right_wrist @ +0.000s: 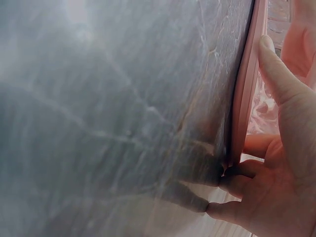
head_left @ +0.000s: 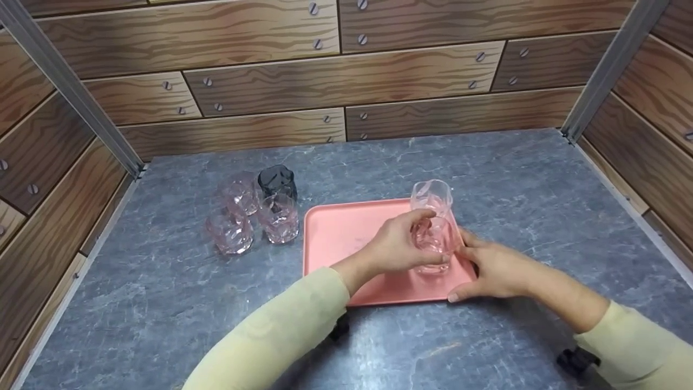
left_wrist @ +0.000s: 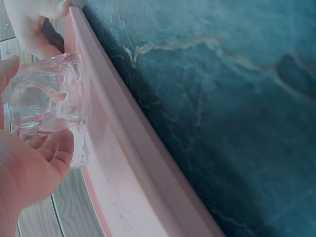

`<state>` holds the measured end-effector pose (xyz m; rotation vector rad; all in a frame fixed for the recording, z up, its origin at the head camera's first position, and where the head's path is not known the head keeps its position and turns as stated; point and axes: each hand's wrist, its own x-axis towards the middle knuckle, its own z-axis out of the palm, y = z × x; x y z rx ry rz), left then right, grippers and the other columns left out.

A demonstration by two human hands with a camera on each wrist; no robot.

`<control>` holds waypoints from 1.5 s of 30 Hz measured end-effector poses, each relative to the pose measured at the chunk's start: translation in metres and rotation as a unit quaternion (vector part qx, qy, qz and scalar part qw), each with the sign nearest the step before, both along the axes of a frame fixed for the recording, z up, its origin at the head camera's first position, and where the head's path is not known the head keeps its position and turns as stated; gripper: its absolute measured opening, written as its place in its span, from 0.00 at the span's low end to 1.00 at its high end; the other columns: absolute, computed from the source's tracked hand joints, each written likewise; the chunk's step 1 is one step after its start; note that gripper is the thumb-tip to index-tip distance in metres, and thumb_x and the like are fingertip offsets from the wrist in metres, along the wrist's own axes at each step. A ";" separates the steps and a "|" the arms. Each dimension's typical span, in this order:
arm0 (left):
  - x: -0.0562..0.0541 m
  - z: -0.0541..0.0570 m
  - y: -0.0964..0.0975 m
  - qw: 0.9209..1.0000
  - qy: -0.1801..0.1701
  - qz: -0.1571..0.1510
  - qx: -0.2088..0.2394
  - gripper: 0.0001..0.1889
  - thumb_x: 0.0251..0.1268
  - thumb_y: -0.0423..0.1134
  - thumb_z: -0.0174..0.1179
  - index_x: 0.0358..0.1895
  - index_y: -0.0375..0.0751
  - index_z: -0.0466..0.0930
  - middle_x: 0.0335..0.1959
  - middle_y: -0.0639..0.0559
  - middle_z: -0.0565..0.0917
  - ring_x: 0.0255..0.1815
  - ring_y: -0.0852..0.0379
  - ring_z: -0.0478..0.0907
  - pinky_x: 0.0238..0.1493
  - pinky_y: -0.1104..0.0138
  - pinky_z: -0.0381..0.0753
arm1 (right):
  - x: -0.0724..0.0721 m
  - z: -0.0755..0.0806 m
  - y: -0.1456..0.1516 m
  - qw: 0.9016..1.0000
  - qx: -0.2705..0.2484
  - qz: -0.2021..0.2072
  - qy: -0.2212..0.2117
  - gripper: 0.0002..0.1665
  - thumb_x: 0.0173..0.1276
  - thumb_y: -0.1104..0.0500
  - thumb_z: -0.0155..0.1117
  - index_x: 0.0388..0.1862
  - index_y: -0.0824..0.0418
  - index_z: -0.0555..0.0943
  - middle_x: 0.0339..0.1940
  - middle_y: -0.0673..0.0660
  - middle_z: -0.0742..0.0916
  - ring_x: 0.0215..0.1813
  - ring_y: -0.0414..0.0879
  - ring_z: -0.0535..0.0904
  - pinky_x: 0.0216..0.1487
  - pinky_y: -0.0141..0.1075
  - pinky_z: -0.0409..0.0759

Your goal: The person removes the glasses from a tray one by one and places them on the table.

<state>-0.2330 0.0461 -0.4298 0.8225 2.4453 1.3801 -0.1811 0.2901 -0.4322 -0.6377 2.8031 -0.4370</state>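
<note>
A pink rectangular tray (head_left: 338, 230) lies on the table in the head view. Near its right side, my left hand (head_left: 398, 244) grips a clear faceted glass (left_wrist: 42, 98), fingers and thumb on opposite sides. Just behind that glass stands a second clear glass (head_left: 432, 190), at the tray's far right corner. My right hand (head_left: 501, 268) holds the tray's near right corner. Its thumb lies along the front rim and its fingers are at the right edge, as the right wrist view also shows. The left hand's fingers partly hide the nearer glass.
Left of the tray is a group of glasses: a dark grey glass (head_left: 277, 177) at the back, with pinkish clear glasses (head_left: 279, 221) around it. The grey marbled tabletop (head_left: 162, 309) is bounded by wood-patterned walls (head_left: 270, 89) at the back and sides.
</note>
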 end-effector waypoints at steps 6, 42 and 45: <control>0.001 -0.001 -0.012 1.000 -0.021 0.004 0.015 0.47 0.51 0.49 0.85 0.76 0.45 0.73 0.65 0.49 0.83 0.61 0.60 0.79 0.66 0.67 0.77 | 0.001 -0.001 0.001 1.000 0.009 -0.011 -0.011 0.77 0.51 0.15 0.68 0.83 0.68 0.63 0.83 0.74 0.59 0.72 0.83 0.67 0.69 0.72 0.68; 0.016 0.042 -0.173 0.991 -0.006 0.083 0.108 0.45 0.53 0.33 0.80 0.76 0.35 0.71 0.64 0.41 0.82 0.55 0.44 0.83 0.56 0.54 0.87 | -0.001 -0.004 0.001 1.000 -0.009 0.007 0.012 0.74 0.53 0.19 0.73 0.79 0.73 0.66 0.81 0.77 0.62 0.75 0.78 0.66 0.72 0.67 0.69; 0.020 0.042 -0.185 0.990 0.001 0.095 0.103 0.44 0.53 0.33 0.80 0.76 0.35 0.71 0.63 0.39 0.83 0.53 0.44 0.83 0.54 0.57 0.87 | -0.001 -0.002 0.001 1.000 -0.008 0.005 0.012 0.74 0.53 0.19 0.73 0.79 0.73 0.67 0.81 0.77 0.62 0.75 0.78 0.66 0.72 0.68 0.69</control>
